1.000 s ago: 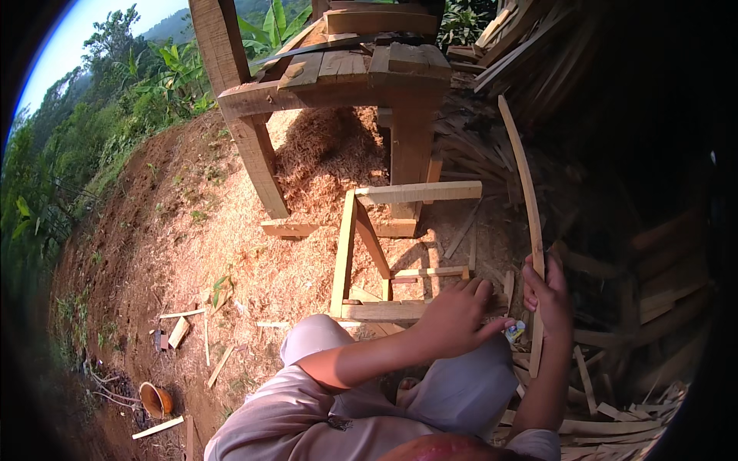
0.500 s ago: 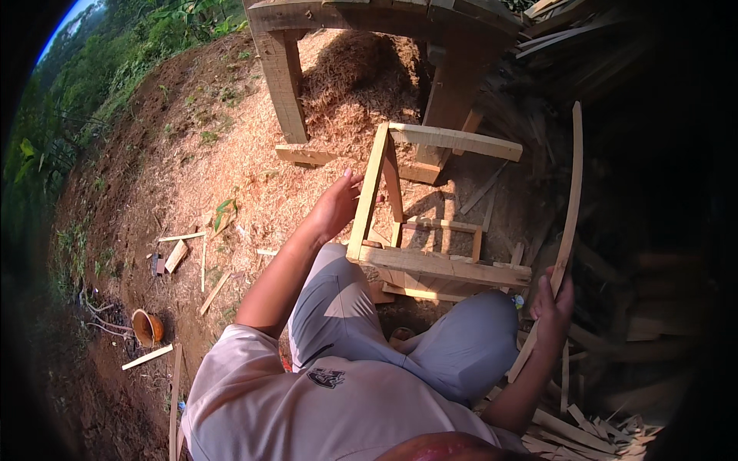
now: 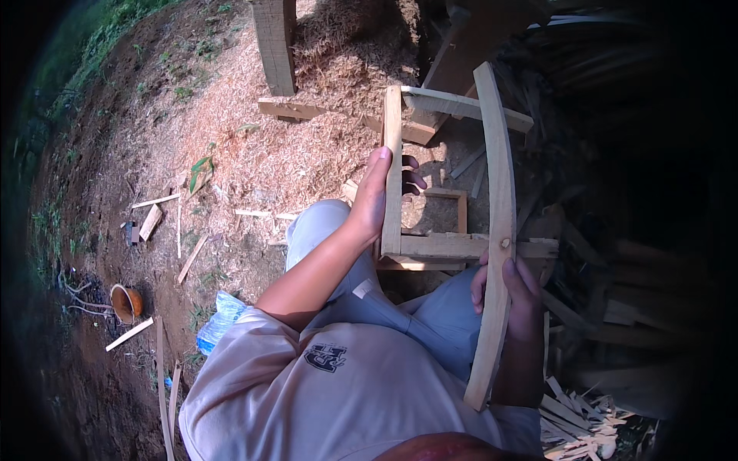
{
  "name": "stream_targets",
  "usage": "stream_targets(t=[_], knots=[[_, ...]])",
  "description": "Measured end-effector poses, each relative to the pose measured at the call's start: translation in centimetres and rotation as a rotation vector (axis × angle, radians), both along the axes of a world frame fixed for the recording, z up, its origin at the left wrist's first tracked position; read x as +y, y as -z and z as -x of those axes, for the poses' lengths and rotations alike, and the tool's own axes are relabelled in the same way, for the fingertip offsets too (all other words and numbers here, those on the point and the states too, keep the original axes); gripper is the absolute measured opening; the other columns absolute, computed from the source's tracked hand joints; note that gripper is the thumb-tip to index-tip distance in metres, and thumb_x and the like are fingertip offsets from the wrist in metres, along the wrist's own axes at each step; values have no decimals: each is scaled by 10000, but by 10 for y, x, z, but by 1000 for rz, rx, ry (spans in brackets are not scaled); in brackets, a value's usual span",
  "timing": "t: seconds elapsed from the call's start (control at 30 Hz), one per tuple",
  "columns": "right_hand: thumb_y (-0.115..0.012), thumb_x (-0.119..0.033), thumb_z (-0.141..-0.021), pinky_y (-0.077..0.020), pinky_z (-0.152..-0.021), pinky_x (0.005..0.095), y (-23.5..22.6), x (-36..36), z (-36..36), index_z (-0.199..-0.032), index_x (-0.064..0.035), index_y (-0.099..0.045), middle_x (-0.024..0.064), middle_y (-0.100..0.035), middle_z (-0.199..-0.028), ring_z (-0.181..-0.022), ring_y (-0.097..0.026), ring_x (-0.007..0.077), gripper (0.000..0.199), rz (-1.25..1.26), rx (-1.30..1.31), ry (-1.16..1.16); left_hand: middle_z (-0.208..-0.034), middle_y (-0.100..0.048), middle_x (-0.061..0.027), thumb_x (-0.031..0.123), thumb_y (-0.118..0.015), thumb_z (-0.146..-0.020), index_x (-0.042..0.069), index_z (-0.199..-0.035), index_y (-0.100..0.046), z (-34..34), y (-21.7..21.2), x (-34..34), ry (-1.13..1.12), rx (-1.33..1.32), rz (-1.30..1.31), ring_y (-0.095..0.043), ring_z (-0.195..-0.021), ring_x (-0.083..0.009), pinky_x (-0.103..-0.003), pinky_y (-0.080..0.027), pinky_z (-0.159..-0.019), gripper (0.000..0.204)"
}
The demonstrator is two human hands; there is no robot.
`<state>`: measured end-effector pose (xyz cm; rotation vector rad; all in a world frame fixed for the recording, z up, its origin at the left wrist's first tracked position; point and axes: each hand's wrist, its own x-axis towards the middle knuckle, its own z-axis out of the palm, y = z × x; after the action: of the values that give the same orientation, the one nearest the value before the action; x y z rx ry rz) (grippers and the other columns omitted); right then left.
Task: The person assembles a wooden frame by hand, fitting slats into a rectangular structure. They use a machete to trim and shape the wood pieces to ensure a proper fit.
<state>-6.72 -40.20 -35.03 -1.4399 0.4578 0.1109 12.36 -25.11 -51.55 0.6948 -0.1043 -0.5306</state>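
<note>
In front of my knees stands a pale wooden frame (image 3: 430,244), with a narrow upright slat on its left side and a bar across its far end. My left hand (image 3: 378,192) is closed round that left slat, its fingertips showing on the inner side. A long wooden slat (image 3: 500,177), knotted near its middle, lies in my right hand (image 3: 516,292), thumb on top and fingers underneath. It passes over the frame's right part, its far end above the far bar. Whether it touches the frame I cannot tell.
Ahead are the legs of a heavy timber stand (image 3: 274,50), with wood shavings (image 3: 323,165) heaped around. At left lie an orange bucket (image 3: 127,303), a blue-tinted plastic bottle (image 3: 221,321) and loose sticks (image 3: 131,335). Offcuts (image 3: 580,422) pile up at lower right, beside deep shadow.
My left hand has gone from beside the frame's left slat to a grip on it. My right hand has brought the long slat leftward, over the frame. The view has shifted too.
</note>
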Motion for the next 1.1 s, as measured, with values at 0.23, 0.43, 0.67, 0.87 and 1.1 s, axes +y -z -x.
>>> stream_targets(t=[0.23, 0.43, 0.67, 0.87, 1.1], knots=[[-493, -402, -1122, -463, -556, 273, 8, 58, -46, -1150, -42, -530, 82, -606, -700, -559, -562, 125, 363, -69, 160, -146, -1004, -684, -95, 558, -413, -1102, 62, -1208, -614, -10, 7, 15, 14, 35, -179, -690, -881, -177, -351, -592, -807, 545], [-462, -389, -1129, -446, -493, 255, 40, 95, -58, -1185, -54, -544, 93, -611, -680, -495, -550, 136, 350, -85, 152, -148, -1158, -648, -120, 538, -424, -1102, 40, -1359, -549, -13, 26, 31, -59, -26, -371, -664, -995, -185, -352, -554, -901, 574], [-522, -402, -1116, -426, -472, 257, 61, 121, -52, -1039, -83, -535, 31, -559, -626, -475, -522, 103, 328, -140, 46, -128, -1583, -398, -185, 436, -507, -1092, 15, -1576, -345, -114, 11, 40, -203, -316, -250, -356, -1494, -255, -398, -255, -1236, 662], [-639, -364, -1073, -447, -630, 300, 69, 127, -52, -1024, -3, -601, 19, -575, -739, -683, -535, 85, 366, -93, -25, -78, -1331, -620, -205, 171, -627, -1028, -12, -1551, -350, -127, -58, 13, -190, -213, -752, -656, -1147, -238, -363, -569, -932, 620], [-669, -257, -1060, -495, -902, 302, 56, 109, 2, -1258, 20, -546, 73, -639, -1131, -1038, -597, 99, 362, -413, 136, -305, -1210, -730, -190, 7, -424, -1029, -62, -1329, -585, -175, -11, 25, -129, -164, -388, -710, -984, -202, -311, -573, -870, 347]])
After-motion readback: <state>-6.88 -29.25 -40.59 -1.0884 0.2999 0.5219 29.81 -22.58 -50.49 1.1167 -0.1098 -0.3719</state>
